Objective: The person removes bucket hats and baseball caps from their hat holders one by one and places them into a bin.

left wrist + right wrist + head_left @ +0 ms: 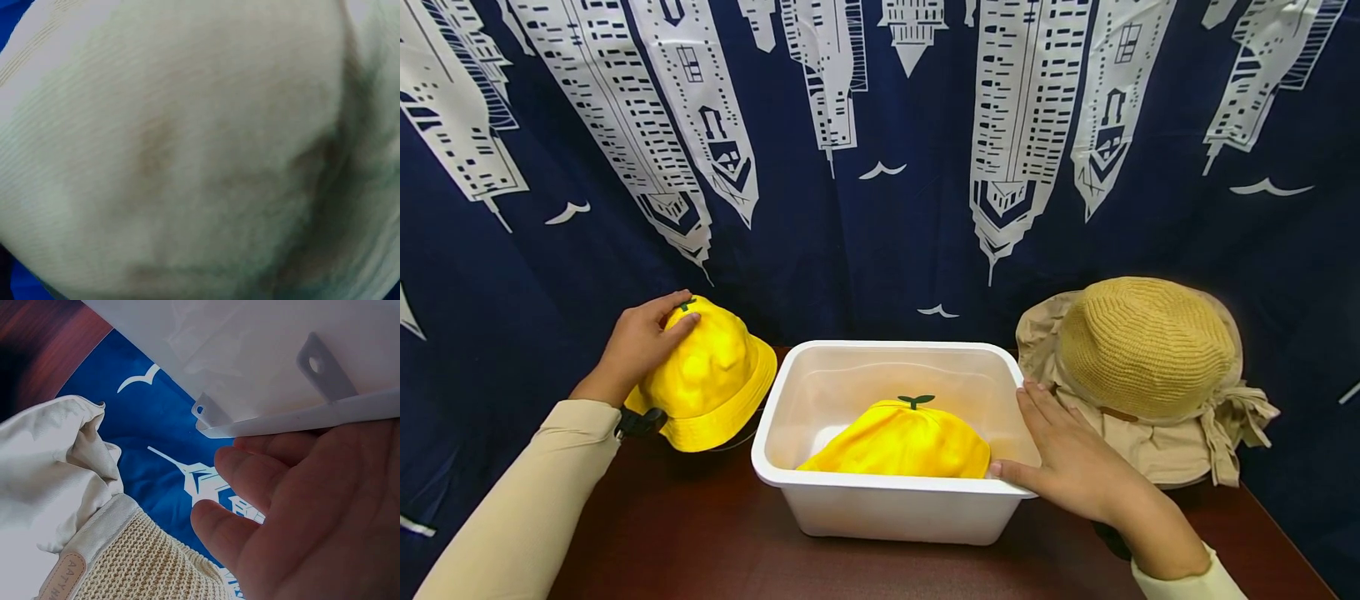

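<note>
At the left in the head view, a yellow bucket hat with a green sprout on top stands by the bin, its brim tilted. My left hand holds it by the crown, thumb on the near side and fingers toward the back. Inside the white plastic bin lies another yellow hat, also with a green sprout. My right hand touches the bin's right rim, its thumb at the front corner. In the right wrist view its fingers extend, fairly straight, along the rim's outside. A pale sleeve fills the left wrist view.
A straw-coloured knit sun hat with a beige cloth brim and bow lies right of the bin, close to my right hand. Under everything is a dark reddish-brown table. A navy cloth with white building prints hangs behind.
</note>
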`<action>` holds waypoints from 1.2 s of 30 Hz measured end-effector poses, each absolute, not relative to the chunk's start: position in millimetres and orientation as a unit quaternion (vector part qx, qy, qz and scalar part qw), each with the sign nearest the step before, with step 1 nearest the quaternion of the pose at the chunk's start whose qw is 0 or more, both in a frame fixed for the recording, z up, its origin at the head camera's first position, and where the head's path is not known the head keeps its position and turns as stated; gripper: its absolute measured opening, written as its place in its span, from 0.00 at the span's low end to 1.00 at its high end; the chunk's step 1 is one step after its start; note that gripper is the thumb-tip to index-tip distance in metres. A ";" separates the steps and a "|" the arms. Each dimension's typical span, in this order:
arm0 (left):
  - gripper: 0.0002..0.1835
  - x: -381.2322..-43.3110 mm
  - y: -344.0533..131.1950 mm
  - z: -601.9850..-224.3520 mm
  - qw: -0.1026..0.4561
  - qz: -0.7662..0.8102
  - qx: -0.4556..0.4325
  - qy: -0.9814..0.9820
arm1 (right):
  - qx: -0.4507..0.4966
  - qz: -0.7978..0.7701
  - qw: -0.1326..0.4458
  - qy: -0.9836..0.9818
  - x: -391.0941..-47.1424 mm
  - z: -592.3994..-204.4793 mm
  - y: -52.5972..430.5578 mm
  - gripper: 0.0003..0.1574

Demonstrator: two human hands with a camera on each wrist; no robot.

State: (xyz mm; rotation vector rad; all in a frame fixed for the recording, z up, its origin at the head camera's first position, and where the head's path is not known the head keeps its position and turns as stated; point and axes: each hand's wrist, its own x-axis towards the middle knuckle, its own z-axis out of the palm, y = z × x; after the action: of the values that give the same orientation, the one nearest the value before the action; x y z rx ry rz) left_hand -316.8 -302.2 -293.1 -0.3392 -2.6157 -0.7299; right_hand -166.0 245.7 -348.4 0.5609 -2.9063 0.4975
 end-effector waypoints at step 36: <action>0.30 -318.4 -294.5 -270.0 0.205 -0.318 -0.078 -0.922 | 0.182 0.175 0.067 -0.965 -166.4 -348.6 246.0 0.65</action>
State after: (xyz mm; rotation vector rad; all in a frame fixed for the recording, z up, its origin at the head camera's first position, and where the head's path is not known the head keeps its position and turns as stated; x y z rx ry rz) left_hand -318.4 -294.5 -270.0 -0.2168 -2.5703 -0.8874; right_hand -166.4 246.0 -348.6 0.5479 -2.9089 0.5264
